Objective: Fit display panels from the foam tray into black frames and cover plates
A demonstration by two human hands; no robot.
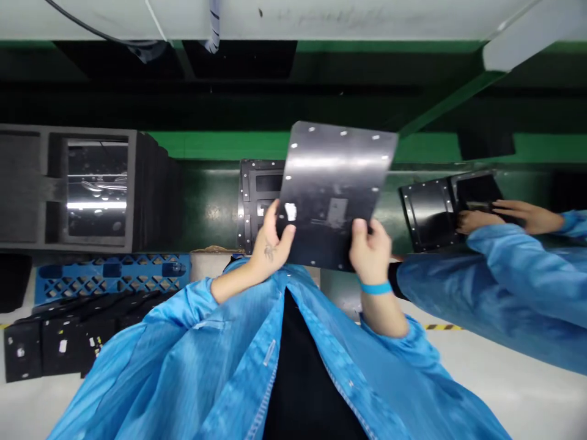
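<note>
A flat black rectangular panel (337, 189) with light spots along its edges is raised in front of me, slightly tilted. My left hand (271, 244) grips its lower left edge, the thumb on the face beside a small white label. My right hand (370, 247), with a blue band at the wrist, holds the lower right edge, thumb also on the face. Behind the raised panel, on the green work surface (208, 205), lies another black part (257, 183) with frame-like sections, partly hidden by the panel and my left hand.
Grey foam trays (132, 189) are stacked at the left. Below them are a blue plastic pallet (114, 275) and a row of black cases (59, 342). At the right, a co-worker's hands (504, 217) touch an opened black part (428, 214).
</note>
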